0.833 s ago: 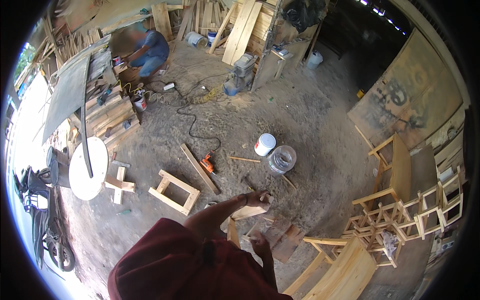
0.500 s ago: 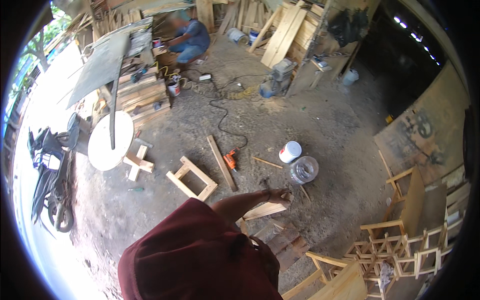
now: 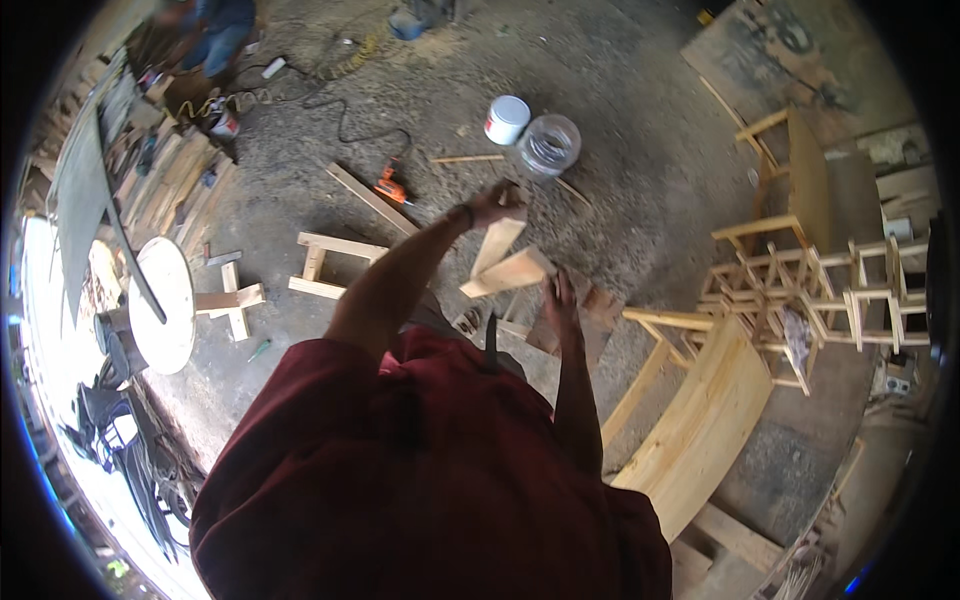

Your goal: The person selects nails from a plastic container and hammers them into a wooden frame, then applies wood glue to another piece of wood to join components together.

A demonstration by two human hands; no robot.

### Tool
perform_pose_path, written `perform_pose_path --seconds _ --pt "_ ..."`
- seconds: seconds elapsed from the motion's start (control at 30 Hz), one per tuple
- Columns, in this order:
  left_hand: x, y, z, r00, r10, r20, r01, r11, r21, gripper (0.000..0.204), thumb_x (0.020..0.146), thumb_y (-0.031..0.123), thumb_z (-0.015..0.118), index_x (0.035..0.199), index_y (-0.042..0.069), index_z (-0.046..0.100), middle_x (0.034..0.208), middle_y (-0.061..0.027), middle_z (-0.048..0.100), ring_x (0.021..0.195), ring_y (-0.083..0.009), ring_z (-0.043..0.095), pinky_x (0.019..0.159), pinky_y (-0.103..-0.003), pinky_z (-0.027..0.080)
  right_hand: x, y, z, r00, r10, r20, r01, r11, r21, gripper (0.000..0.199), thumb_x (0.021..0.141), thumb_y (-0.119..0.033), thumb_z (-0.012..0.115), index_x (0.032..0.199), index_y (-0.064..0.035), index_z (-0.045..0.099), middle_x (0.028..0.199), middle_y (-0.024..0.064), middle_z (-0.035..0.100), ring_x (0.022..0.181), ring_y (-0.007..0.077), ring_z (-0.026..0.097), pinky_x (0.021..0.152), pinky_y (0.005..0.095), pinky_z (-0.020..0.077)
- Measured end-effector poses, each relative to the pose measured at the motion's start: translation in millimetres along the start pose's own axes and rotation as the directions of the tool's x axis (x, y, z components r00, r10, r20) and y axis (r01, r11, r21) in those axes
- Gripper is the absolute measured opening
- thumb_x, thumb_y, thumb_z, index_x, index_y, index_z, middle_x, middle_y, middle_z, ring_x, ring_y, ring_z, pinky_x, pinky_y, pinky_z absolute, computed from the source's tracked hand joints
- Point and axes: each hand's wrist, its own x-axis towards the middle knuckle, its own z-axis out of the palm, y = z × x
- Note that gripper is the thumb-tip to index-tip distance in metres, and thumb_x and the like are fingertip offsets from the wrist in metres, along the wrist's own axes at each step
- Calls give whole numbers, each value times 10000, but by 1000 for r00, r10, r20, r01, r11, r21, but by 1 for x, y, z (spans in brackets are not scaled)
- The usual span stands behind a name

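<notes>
Two pale wooden boards meet at an angle in front of me, forming a V. My left hand (image 3: 495, 204) is closed around the far end of the upper wooden board (image 3: 498, 245). At the right end of the nearer wooden board (image 3: 510, 273), my right hand (image 3: 562, 296) has its fingers against the edge, seemingly gripping it. Darker flat wood pieces (image 3: 600, 308) lie on the floor beneath and beside that hand. An orange power drill (image 3: 391, 184) and a long wooden strip (image 3: 370, 198) lie left of my left hand.
A white bucket (image 3: 507, 119) and a clear tub (image 3: 549, 146) stand beyond my hands. Left lie a small wooden frame (image 3: 325, 241), crossed wood pieces (image 3: 234, 299) and a hammer (image 3: 222, 257). A wooden bench (image 3: 700, 420) and stacked stools (image 3: 770, 280) stand right. Another person (image 3: 222, 35) crouches far left.
My view has tilted down and shifted. My right hand has come into clear view at the nearer board, and the two boards' angle now shows. My left hand stays at the upper board's end.
</notes>
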Motion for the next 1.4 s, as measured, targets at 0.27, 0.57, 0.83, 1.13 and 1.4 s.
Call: perform_pose_path --seconds 0.27,0.57,0.83,1.13,1.4 --pt "4 47 -28 991 -136 12 133 983 128 826 826 594 691 1414 93 397 1258 -208 615 1169 -332 609 974 -417 479 37 1 -21 942 326 -79 -293 914 282 669 1014 -481 481 1461 4 370 1334 208 519 1219 293 543 899 387 549" --pt "-18 11 -52 989 -119 -92 129 986 105 718 872 598 632 1369 117 442 1260 -165 617 1185 -287 592 993 -397 452 19 -74 -22 978 187 -96 -193 979 -67 389 883 -198 714 1194 -22 561 1122 125 649 958 248 672 823 357 548" --pt "-25 10 -61 990 -125 -63 126 992 18 611 914 467 638 1359 92 450 1283 -115 608 1204 -244 581 982 -364 464 -32 -123 27 926 -357 -122 336 928 -163 524 842 -149 633 1339 -33 514 1246 201 611 1080 374 640 885 421 547" --pt "-29 15 -63 986 -165 21 165 950 -266 485 913 334 694 1307 141 488 1133 -3 628 1016 -133 614 738 -307 530 -98 -180 43 887 -359 289 262 908 326 592 810 -242 736 1328 -79 501 1252 148 554 1169 362 576 920 453 536" --pt "-24 16 -60 976 -213 -49 199 959 -202 545 890 417 703 1320 173 473 1234 -36 572 1102 -175 589 797 -419 548 -93 -156 84 858 -442 260 293 839 459 374 878 -120 599 1244 -73 540 1260 146 542 1164 326 573 940 441 472"
